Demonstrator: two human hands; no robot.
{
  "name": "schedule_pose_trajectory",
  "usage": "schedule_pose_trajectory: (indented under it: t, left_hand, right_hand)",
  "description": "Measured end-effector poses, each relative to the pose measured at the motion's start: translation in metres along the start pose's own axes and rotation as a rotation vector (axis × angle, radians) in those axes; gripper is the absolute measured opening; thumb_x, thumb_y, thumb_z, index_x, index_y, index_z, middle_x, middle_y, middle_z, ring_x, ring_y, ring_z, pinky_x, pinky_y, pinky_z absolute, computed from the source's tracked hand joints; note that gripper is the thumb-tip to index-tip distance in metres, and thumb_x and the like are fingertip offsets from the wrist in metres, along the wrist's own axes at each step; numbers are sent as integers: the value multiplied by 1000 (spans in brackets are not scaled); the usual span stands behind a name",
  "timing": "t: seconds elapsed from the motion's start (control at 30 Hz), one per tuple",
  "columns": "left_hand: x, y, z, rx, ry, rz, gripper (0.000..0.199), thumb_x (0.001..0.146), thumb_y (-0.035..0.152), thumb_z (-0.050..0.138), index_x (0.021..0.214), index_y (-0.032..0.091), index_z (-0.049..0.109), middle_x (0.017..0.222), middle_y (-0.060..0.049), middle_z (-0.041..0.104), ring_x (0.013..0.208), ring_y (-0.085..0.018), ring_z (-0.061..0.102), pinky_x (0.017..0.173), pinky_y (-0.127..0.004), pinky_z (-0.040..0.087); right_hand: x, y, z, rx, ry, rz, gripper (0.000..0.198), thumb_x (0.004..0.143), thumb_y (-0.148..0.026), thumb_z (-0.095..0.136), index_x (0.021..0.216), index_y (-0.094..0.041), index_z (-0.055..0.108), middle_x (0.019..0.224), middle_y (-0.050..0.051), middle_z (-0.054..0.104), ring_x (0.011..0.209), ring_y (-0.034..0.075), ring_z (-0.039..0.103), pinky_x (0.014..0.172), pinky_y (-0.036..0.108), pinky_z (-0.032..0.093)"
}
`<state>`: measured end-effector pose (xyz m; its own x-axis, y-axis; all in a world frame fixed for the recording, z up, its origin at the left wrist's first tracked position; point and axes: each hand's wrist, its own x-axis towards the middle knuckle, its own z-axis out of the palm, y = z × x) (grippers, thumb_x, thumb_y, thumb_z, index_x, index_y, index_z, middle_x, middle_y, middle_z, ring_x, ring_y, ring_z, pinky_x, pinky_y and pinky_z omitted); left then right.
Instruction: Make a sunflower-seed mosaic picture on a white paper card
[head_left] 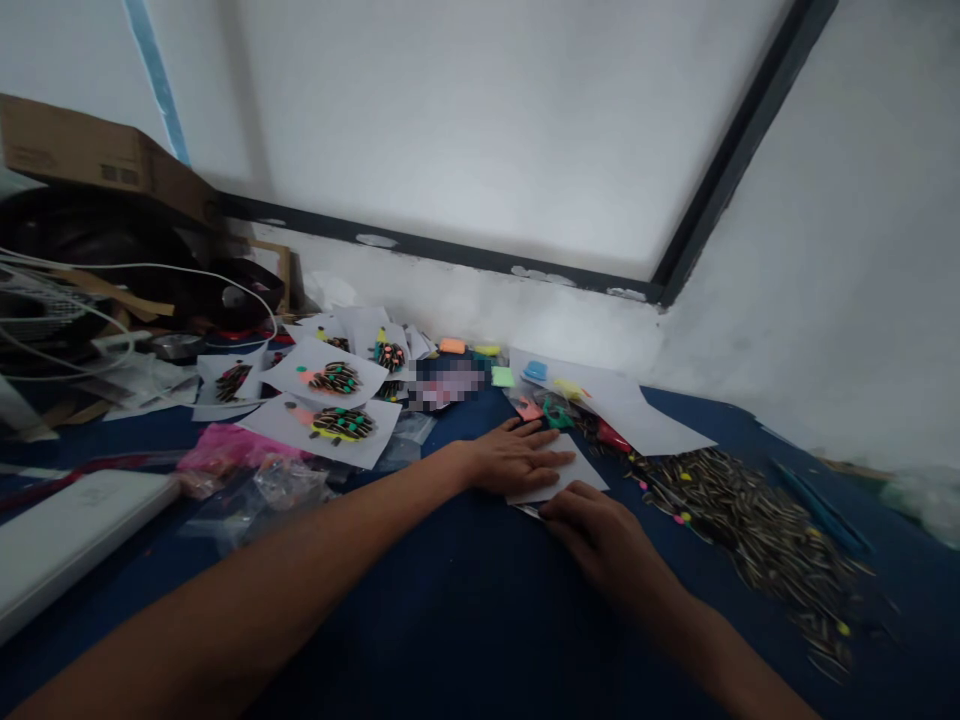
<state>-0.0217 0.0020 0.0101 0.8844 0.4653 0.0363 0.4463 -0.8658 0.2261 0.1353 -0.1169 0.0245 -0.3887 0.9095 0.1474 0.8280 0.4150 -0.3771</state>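
My left hand (517, 458) lies flat with fingers spread on a small sheet of white paper (581, 470), pressing it to the blue tabletop. At the sheet's near edge, my right hand (592, 520) has its fingers curled together on the paper; the fingertips are partly hidden. A thin white edge shows under the sheet beside these fingers. Just beyond both hands are pieces of pink clay (527, 408) and green clay (556, 412). A large pile of striped sunflower seeds (750, 520) spreads to the right of my right hand.
Finished-looking seed hedgehog pictures (341, 425) lie at left, near a pink plastic bag (240, 447) and a white box (75, 530). Larger white paper (667, 425), blue clay (534, 370) and orange clay (452, 345) lie near the wall. A teal tool (821, 508) borders the seeds.
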Motion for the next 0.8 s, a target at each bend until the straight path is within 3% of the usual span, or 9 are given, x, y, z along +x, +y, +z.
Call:
schedule_pose_trajectory:
  t: [0.37,0.53,0.6,0.8]
  left_hand:
    - [4,-7,0,-46,20,12,56,94,57,26,143,31,33,155,-1,18,143,-25,11,113,-47,9]
    - [4,-8,0,-77,64,9,62,91,59,34,142,24,36,153,-6,24,142,-24,18,113,-44,14]
    - [4,-9,0,-89,80,3,64,89,61,36,141,23,37,153,-8,26,141,-25,21,112,-42,17]
    - [4,-8,-5,-93,126,-41,71,83,61,47,139,18,40,145,-12,38,133,-27,35,108,-35,27]
  right_hand:
    - [-6,6,-6,40,-58,-16,18,91,-24,45,88,-22,63,90,4,61,83,17,60,74,29,44]
    - [-15,23,-24,-158,-44,177,12,84,-19,48,80,-21,59,83,5,64,77,20,61,69,31,44]
    - [-20,29,-35,-272,-74,289,12,81,-18,50,71,-21,57,76,6,64,70,21,61,62,31,42]
    - [-36,45,-61,-434,-157,456,14,78,-20,55,65,-23,59,71,6,67,63,24,63,51,29,32]
